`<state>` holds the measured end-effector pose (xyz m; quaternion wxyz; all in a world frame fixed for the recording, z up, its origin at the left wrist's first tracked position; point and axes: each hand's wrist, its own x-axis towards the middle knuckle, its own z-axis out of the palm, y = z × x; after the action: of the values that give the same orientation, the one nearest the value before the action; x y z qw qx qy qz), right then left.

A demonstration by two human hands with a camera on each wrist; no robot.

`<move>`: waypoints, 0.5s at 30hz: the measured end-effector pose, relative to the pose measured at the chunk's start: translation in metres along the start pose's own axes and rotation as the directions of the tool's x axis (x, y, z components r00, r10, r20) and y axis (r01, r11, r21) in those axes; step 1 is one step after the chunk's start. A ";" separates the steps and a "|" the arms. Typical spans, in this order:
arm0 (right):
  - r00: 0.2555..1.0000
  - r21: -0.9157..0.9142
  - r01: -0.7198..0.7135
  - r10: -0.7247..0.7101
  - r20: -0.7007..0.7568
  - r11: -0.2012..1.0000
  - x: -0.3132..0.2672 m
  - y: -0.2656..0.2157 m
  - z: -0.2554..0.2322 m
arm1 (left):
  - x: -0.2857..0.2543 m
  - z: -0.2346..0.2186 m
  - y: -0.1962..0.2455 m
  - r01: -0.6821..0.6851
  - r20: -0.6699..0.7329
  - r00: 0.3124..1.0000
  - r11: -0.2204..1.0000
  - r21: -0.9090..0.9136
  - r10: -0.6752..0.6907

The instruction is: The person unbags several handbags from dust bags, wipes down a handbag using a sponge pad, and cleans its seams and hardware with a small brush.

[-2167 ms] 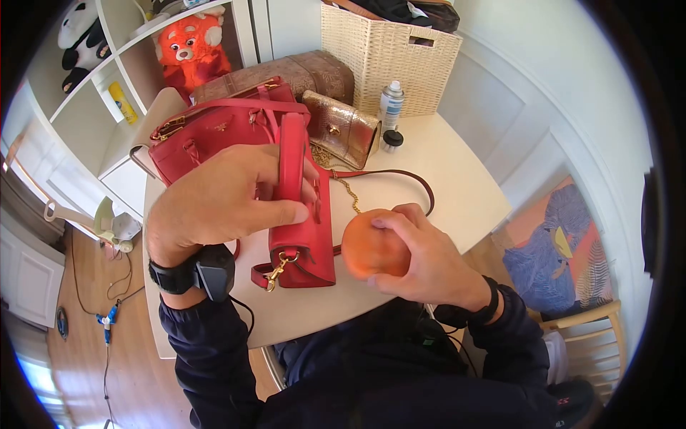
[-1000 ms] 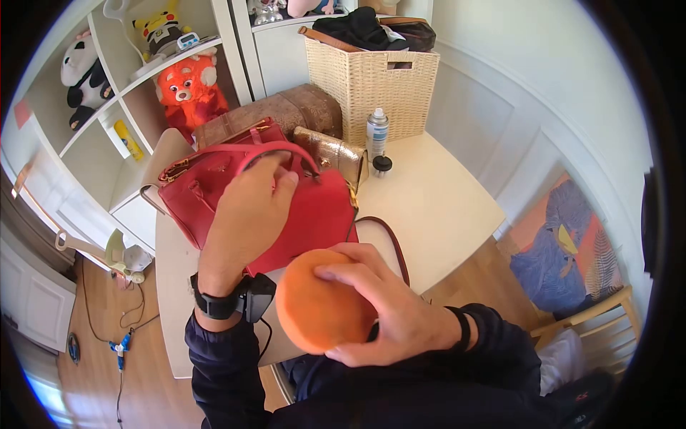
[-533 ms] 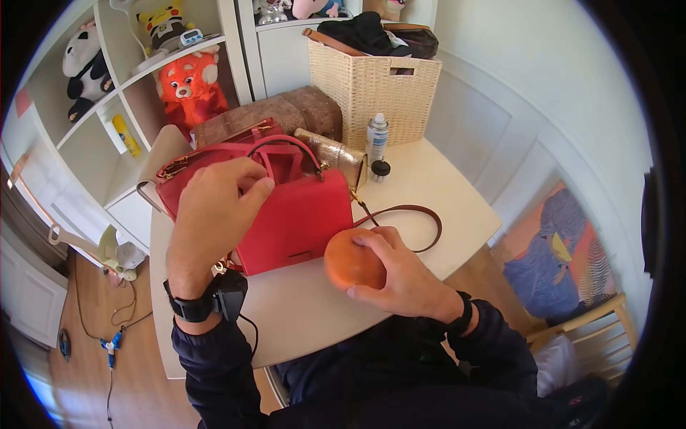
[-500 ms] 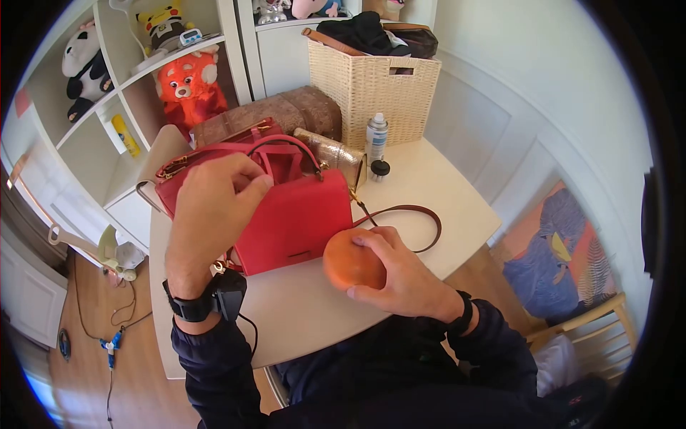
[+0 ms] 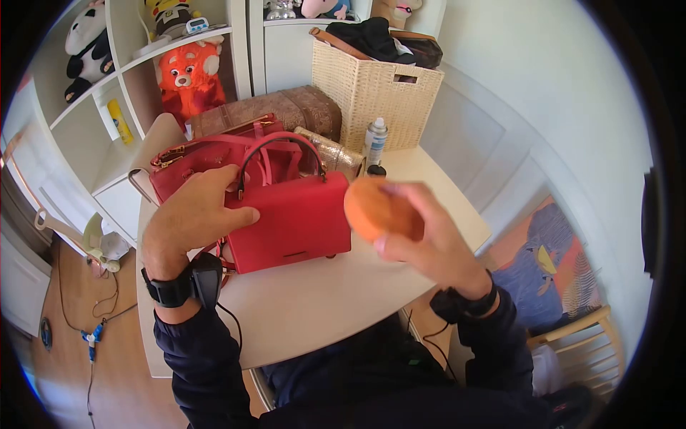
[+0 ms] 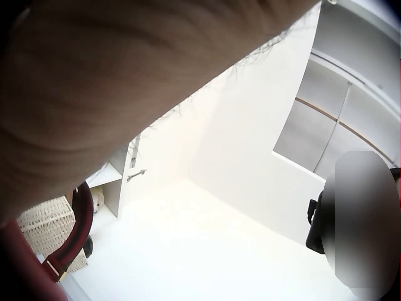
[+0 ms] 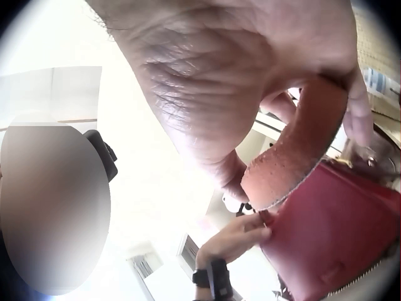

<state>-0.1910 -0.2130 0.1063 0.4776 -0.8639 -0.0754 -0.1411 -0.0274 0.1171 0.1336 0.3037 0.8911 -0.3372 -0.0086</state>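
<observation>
A red handbag [image 5: 296, 225] stands on the white table [image 5: 307, 304], its curved top handle raised. At its left end my left hand [image 5: 189, 218] grips the bag, thumb over the front and fingers towards the back; the right wrist view also shows this hand [image 7: 232, 241] at the bag's corner. My right hand [image 5: 439, 247] holds a round orange pad [image 5: 375, 209] between thumb and fingers, beside the bag's upper right corner. The right wrist view has the pad [image 7: 294, 147] edge-on, near the bag [image 7: 332, 229]. Some fingertips behind the pad are hidden.
Behind the handbag are another red bag [image 5: 196, 154], a gold purse [image 5: 332, 151] and a brown patterned bag [image 5: 286, 111]. A spray can [image 5: 375, 143] and black-topped item [image 5: 376, 171] stand right, before a wicker basket [image 5: 379, 96]. A wooden chair [image 5: 600, 329] is at lower right.
My left hand has come down from above the handbag onto its left end. My right hand has moved up with the orange pad, from below the bag's right corner to beside its top.
</observation>
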 end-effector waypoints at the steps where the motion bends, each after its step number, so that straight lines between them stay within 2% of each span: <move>1: 0.996 -0.050 0.066 -0.069 -0.057 0.997 0.013 0.001 -0.003 | 0.000 0.000 0.000 -0.023 -0.015 1.000 0.998 0.060 0.024; 2: 0.996 -0.057 0.067 -0.070 -0.055 0.996 0.026 -0.003 -0.007 | 0.000 0.001 -0.001 -0.026 -0.019 0.999 0.998 0.054 0.027; 5: 0.990 -0.339 0.098 -0.127 -0.063 0.936 0.063 -0.016 -0.013 | -0.001 0.000 0.001 -0.045 -0.028 0.999 0.999 0.031 0.046; 6: 0.990 -0.342 0.100 -0.129 -0.062 0.934 0.073 -0.017 -0.013 | -0.002 0.000 0.003 -0.040 -0.025 0.999 0.999 0.023 0.041; 8: 0.995 -0.371 0.095 -0.087 0.040 0.924 0.089 -0.020 -0.015 | -0.002 0.000 0.005 -0.037 -0.024 0.999 0.999 0.014 0.037; 10: 0.995 -0.383 0.100 -0.080 0.067 0.918 0.098 -0.018 -0.015 | -0.002 0.001 0.004 -0.033 -0.037 0.999 0.998 0.056 0.035; 12: 0.969 -0.514 0.012 0.117 0.217 0.858 0.101 -0.025 -0.016 | -0.002 0.000 0.006 -0.027 -0.033 0.999 0.998 0.054 0.029; 15: 0.984 -0.547 0.014 0.086 0.157 0.837 0.083 -0.030 -0.015 | -0.003 0.000 0.010 -0.029 -0.024 0.999 0.999 0.038 0.030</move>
<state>-0.1232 -0.2101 0.1643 0.2056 -0.9743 -0.0574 -0.0715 -0.0358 0.1135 0.1387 0.2910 0.8916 -0.3466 0.0133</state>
